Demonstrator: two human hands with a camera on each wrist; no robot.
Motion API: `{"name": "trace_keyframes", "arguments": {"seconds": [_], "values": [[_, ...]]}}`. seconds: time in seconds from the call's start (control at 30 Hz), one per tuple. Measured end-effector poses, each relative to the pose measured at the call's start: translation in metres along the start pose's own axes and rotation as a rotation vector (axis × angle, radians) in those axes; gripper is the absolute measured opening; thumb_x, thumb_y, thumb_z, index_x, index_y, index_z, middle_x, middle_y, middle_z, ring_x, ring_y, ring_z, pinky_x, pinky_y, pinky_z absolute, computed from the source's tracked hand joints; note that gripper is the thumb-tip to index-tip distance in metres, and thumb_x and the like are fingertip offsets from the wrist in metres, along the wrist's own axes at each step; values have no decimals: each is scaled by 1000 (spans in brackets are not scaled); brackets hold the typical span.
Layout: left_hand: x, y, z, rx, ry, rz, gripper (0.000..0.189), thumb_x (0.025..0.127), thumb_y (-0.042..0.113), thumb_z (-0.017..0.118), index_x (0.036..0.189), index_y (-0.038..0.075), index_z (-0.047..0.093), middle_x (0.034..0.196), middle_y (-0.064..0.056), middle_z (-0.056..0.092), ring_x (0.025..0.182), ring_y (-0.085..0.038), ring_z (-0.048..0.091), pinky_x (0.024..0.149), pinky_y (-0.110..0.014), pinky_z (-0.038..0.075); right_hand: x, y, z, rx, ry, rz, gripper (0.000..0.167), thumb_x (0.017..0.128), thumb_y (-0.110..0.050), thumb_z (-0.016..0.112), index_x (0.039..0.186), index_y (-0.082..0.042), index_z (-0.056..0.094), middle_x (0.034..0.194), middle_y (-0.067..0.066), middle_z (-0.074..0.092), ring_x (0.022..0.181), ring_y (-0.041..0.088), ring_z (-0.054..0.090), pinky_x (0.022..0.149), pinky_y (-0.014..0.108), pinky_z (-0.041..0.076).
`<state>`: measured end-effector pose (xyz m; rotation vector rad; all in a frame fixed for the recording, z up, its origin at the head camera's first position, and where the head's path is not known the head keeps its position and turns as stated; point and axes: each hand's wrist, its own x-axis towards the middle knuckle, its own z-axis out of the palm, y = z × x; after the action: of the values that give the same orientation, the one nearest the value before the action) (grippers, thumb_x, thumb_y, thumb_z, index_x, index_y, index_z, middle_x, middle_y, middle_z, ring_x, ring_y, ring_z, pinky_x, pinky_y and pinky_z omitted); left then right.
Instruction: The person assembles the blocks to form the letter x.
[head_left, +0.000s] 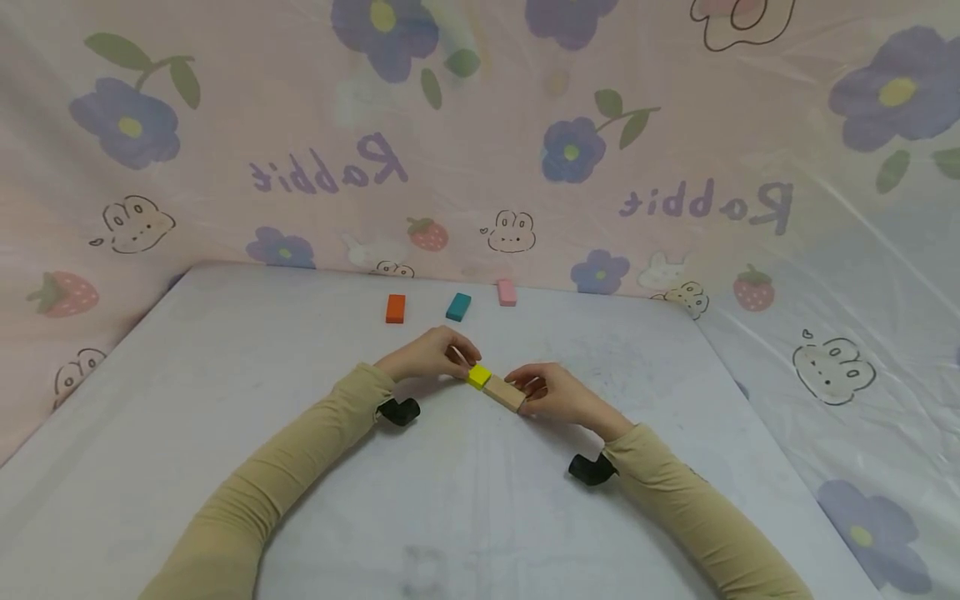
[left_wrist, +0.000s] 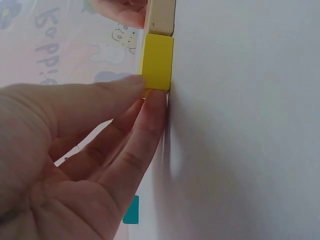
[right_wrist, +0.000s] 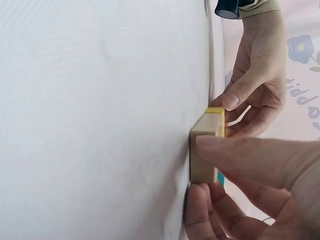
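Observation:
A yellow block [head_left: 479, 377] and a plain wooden block [head_left: 504, 393] lie end to end on the white table, in one slanting row. My left hand [head_left: 429, 353] pinches the yellow block at its outer end, thumb on one edge and a fingertip against the end face in the left wrist view. At the opposite end of the row, my right hand [head_left: 564, 398] holds the wooden block between thumb and fingers. In the right wrist view its thumb [right_wrist: 240, 152] presses on the wooden end face, and the fingers curl at the side.
Behind the hands, an orange block [head_left: 395, 308], a teal block [head_left: 458, 307] and a pink block [head_left: 507, 292] lie spaced apart near the table's back edge. A printed curtain [head_left: 465, 108] hangs behind the table [head_left: 390, 517] and along its sides.

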<state>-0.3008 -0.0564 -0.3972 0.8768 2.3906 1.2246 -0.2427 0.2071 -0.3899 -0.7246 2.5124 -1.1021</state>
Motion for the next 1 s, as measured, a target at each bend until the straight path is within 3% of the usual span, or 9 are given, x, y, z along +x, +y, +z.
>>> {"name": "trace_keyframes", "arguments": {"seconds": [0.4, 0.67, 1.0], "values": [[1, -1, 0, 1, -1, -11, 26, 86, 3, 69, 112, 3, 69, 104, -2, 68, 92, -15, 63, 78, -27, 53, 3, -2, 1, -6, -5, 23, 45, 79, -3, 76, 122, -6, 63, 112, 10, 61, 93, 21, 60, 80, 33, 52], [-1, 0, 0, -157, -23, -84, 26, 92, 9, 64, 116, 0, 65, 108, -7, 66, 87, -18, 65, 79, -28, 54, 6, -4, -4, -14, -46, 23, 45, 81, -13, 77, 123, -5, 62, 111, 10, 61, 93, 21, 59, 82, 33, 50], [-2, 2, 1, -195, -28, -98, 28, 93, 9, 63, 119, 0, 64, 110, -8, 65, 88, -20, 63, 80, -28, 54, 11, -8, -3, -5, -19, 60, 36, 86, -13, 71, 121, -6, 64, 106, 9, 63, 90, 21, 59, 75, 31, 48]]}}
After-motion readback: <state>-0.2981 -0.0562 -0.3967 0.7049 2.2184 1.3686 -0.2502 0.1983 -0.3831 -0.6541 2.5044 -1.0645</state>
